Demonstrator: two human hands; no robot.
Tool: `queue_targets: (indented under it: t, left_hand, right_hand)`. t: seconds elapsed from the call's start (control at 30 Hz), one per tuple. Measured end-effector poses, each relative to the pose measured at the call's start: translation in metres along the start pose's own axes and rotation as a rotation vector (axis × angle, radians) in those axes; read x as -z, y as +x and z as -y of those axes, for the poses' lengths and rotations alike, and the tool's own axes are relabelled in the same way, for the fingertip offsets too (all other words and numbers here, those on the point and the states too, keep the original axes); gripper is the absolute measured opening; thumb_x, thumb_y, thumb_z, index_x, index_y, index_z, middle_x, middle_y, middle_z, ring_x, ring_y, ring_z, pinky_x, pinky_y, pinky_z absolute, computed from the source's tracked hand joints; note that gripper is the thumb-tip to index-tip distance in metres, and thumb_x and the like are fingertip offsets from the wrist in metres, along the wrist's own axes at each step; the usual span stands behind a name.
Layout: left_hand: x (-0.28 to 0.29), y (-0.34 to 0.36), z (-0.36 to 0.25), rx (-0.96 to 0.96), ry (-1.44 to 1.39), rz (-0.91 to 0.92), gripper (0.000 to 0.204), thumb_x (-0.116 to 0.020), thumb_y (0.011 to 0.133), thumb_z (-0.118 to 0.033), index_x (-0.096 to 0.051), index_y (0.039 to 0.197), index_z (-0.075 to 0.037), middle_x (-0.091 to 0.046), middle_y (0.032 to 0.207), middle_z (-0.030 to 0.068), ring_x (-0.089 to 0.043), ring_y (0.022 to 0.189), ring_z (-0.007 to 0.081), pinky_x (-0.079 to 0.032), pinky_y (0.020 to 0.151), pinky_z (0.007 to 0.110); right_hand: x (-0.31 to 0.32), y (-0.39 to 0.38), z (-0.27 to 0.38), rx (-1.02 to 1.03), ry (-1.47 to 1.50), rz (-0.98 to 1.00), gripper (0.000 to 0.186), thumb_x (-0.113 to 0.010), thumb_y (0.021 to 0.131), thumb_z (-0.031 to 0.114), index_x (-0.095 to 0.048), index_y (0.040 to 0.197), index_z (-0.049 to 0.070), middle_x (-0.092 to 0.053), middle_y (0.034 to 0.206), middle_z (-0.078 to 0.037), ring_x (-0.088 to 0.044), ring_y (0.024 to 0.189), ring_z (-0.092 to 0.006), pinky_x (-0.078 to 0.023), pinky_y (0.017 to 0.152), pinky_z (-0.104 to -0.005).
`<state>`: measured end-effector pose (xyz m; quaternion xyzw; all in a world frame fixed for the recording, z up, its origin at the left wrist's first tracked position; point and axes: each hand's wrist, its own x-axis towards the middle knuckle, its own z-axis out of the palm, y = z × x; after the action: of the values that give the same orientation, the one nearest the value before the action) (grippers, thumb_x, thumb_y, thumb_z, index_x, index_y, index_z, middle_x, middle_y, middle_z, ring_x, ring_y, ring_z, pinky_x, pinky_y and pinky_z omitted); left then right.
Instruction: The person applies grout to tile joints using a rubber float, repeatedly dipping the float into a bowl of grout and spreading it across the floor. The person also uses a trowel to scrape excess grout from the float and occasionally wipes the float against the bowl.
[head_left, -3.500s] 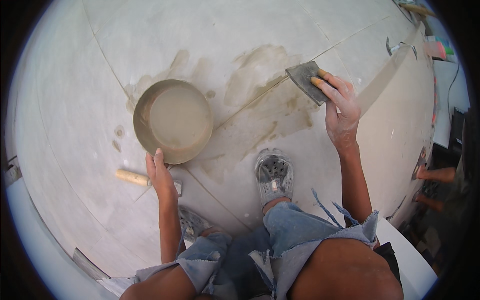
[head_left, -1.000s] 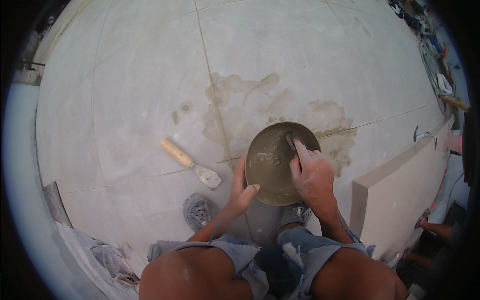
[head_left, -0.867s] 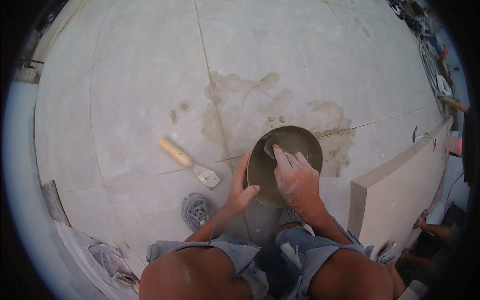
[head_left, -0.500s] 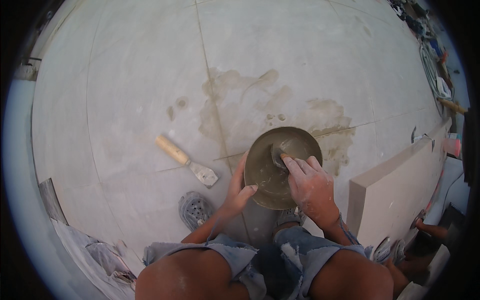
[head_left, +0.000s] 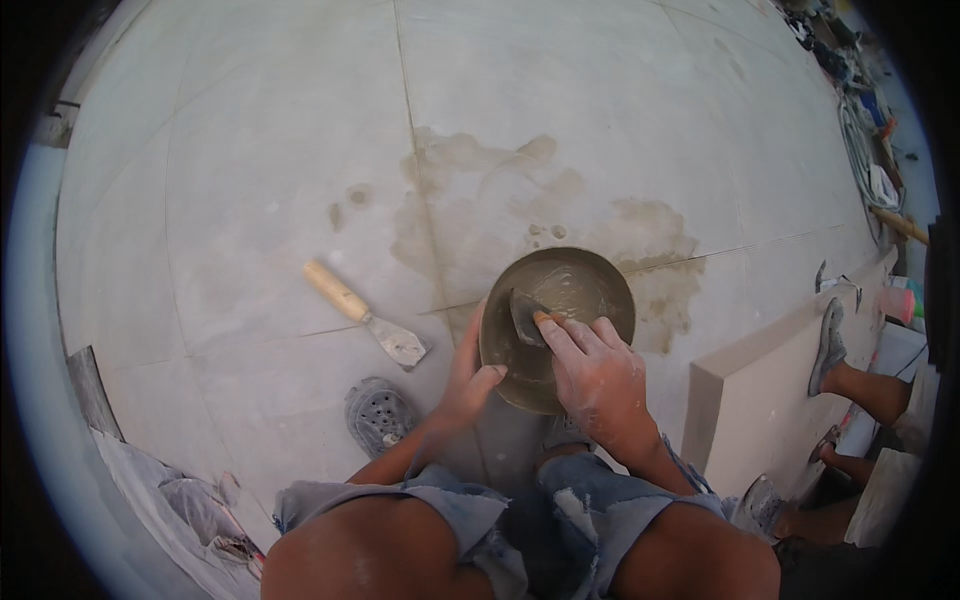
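Observation:
A round bowl (head_left: pixel 610 292) coated with grey-brown, wet-looking mix is tilted above the floor in front of my knees. My left hand (head_left: pixel 468 385) grips its left side, thumb over the rim and fingers round the outside. Inside the bowl, my right hand (head_left: pixel 603 385) pinches a thin, dark, curved scraper (head_left: pixel 523 318) against the inner wall; whitish residue covers the fingers. Left of the bowl lies a putty knife (head_left: pixel 345 298) with a pale wooden handle and a dirty blade, on the floor.
Wet brown stains (head_left: pixel 480 165) mark the large-tiled floor (head_left: pixel 280 150) beyond the bowl. A grey clog (head_left: pixel 380 415) is on my left foot. At the right stands a long beige slab (head_left: pixel 745 385), with another person's feet (head_left: pixel 828 350) by it. Cluttered tools and a hose (head_left: pixel 855 140) line the far right.
My right hand has moved the scraper left across the bowl's inside. Another person's foot has come onto the slab at the right. The putty knife stays on the floor.

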<state>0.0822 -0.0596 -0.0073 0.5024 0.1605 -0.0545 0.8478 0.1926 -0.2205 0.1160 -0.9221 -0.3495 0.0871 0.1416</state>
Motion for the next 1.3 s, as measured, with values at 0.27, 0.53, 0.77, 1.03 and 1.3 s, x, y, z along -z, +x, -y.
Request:
queue_targets:
  t: [0.27, 0.53, 0.77, 1.03, 1.3]
  left_hand:
    - [0.001, 0.003, -0.005, -0.107, 0.069, 0.009, 0.099, -0.058, 0.082, -0.016, -0.021, 0.172, 0.003, -0.036, 0.172, 0.0183, -0.031, 0.161, 0.0283, -0.022, 0.132, 0.041]
    - [0.005, 0.000, -0.003, -0.025, 0.081, -0.025, 0.101, -0.058, 0.080, -0.016, -0.021, 0.172, 0.003, -0.035, 0.172, 0.0178, -0.032, 0.160, 0.0279, -0.022, 0.132, 0.041]
    - [-0.005, 0.002, -0.005, -0.016, 0.012, 0.010, 0.102, -0.058, 0.079, -0.015, -0.021, 0.172, 0.003, -0.036, 0.171, 0.0174, -0.033, 0.160, 0.0270, -0.024, 0.131, 0.041]
    - [0.001, 0.005, 0.000, -0.060, 0.086, -0.004, 0.098, -0.058, 0.080, -0.013, -0.024, 0.171, 0.003, -0.039, 0.170, 0.0177, -0.036, 0.159, 0.0275, -0.026, 0.131, 0.041]
    - [0.002, 0.002, -0.001, 0.035, -0.007, -0.040, 0.095, -0.059, 0.080, -0.015, -0.030, 0.168, 0.003, -0.045, 0.162, 0.0164, -0.042, 0.152, 0.0261, -0.031, 0.127, 0.040]
  right_hand:
    - [0.003, 0.004, -0.023, -0.020, -0.180, 0.056, 0.048, -0.072, 0.082, 0.005, -0.078, 0.129, 0.017, -0.078, 0.121, -0.006, -0.067, 0.099, -0.0249, -0.058, 0.083, -0.0384]
    - [0.010, -0.020, -0.009, 0.076, -0.095, 0.204, 0.046, -0.069, 0.087, 0.012, -0.075, 0.132, 0.013, -0.075, 0.128, -0.012, -0.065, 0.111, -0.0277, -0.054, 0.096, -0.0431]
    - [0.002, 0.003, -0.037, 0.187, -0.156, 0.047, 0.047, -0.070, 0.086, 0.012, -0.074, 0.133, 0.009, -0.074, 0.125, -0.012, -0.065, 0.113, -0.0281, -0.052, 0.104, -0.0451]
    - [-0.003, -0.034, -0.020, -0.005, -0.054, 0.123, 0.048, -0.071, 0.083, 0.005, -0.077, 0.130, 0.013, -0.076, 0.124, -0.006, -0.068, 0.101, -0.0238, -0.059, 0.086, -0.0361]
    - [-0.010, -0.004, -0.020, -0.036, -0.120, 0.014, 0.047, -0.069, 0.085, 0.007, -0.075, 0.131, 0.011, -0.076, 0.123, -0.005, -0.068, 0.103, -0.0244, -0.061, 0.083, -0.0374]
